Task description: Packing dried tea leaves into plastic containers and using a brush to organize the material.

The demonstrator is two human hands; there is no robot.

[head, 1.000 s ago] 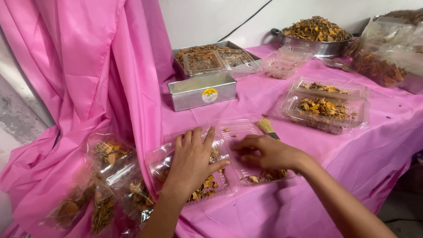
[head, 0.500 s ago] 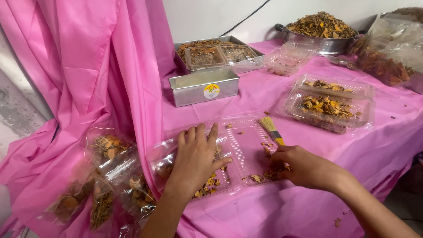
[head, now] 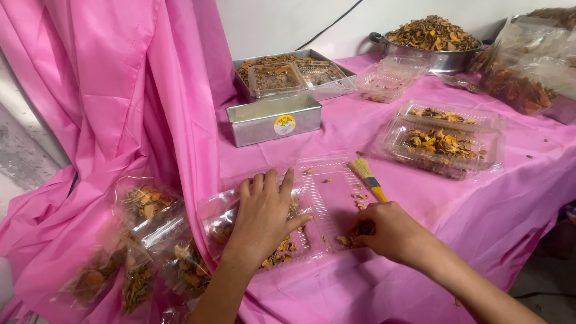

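Open clear clamshell container (head: 318, 204) lies flat at the front edge of the pink tablecloth (head: 480, 204). Our left hand (head: 264, 216) presses it down, fingers spread, gripping nothing. Our right hand (head: 390, 231) pinches dried pieces (head: 360, 231) at the lid's corner (brush (head: 369, 178) just beside). Two filled clamshells (head: 444, 141) sit well apart.

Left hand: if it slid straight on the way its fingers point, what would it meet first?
The left hand lies flat on a clear clamshell, fingers pointing up the table. Past the clamshell's far edge, bare pink cloth, then probably the metal tin; depth is uncertain.
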